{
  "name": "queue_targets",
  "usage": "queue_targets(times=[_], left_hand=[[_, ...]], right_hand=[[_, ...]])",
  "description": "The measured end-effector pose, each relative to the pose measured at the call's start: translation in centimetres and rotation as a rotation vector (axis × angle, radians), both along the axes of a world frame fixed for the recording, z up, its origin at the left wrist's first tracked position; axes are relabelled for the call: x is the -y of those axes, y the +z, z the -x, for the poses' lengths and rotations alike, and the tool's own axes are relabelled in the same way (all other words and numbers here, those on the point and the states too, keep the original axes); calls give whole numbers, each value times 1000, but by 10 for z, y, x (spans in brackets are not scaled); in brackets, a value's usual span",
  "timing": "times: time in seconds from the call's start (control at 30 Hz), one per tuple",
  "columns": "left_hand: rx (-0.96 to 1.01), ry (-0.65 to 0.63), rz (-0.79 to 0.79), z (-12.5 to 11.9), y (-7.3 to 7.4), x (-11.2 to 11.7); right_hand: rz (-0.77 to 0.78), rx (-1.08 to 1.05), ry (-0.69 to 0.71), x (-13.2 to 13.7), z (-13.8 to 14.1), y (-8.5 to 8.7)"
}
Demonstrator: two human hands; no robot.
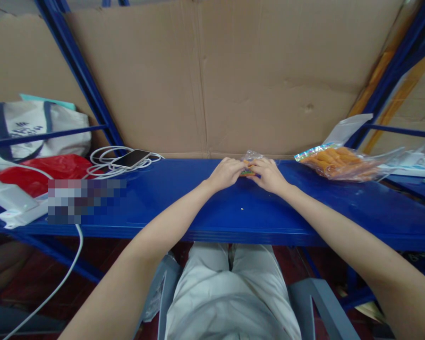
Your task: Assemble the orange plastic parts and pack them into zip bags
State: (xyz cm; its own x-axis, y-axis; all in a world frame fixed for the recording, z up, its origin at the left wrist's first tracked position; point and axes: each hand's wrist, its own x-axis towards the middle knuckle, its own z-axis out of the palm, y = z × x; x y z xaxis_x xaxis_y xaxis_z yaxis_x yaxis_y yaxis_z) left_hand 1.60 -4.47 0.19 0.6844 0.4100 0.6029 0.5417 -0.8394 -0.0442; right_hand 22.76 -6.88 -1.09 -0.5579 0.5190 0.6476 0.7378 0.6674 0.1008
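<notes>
On the blue shelf top (pixel 156 203), toward its back edge, a small clear plastic packet (pixel 248 173) with orange and green colouring lies between my hands. My left hand (pixel 227 173) has its fingers closed on the packet's left side. From the other side, my right hand (pixel 268 175) pinches the packet's right part with bent fingers. Crumpled clear film sticks up behind the fingertips. My fingers cover most of the packet, so its contents are hard to make out. A tiny pale crumb (pixel 242 208) lies nearer the front edge.
At right lies a clear bag of orange snack-like pieces (pixel 340 160). A phone (pixel 131 159) rests on coiled white cable at left, near a red plastic bag (pixel 53 170), a power strip (pixel 21 215) and a canvas bag (pixel 62 130). Cardboard (pixel 233 80) walls the back between blue posts.
</notes>
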Motion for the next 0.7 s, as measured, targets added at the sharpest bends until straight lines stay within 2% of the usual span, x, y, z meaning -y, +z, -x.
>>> queue_targets(times=[0.13, 0.3, 0.47, 0.57, 0.7], left_hand=[[1, 76, 57, 6, -1, -7], [-91, 296, 184, 23, -6, -22], [-142, 444, 329, 30, -9, -30], [-116, 496, 334, 28, -8, -30], [-68, 500, 242, 25, -3, -26]], right_hand=[[-34, -26, -49, 0, -6, 1], [-20, -41, -54, 0, -8, 3], [-20, -75, -20, -3, -9, 2], [-28, -97, 8, -5, -11, 2], [-67, -139, -19, -8, -16, 5]])
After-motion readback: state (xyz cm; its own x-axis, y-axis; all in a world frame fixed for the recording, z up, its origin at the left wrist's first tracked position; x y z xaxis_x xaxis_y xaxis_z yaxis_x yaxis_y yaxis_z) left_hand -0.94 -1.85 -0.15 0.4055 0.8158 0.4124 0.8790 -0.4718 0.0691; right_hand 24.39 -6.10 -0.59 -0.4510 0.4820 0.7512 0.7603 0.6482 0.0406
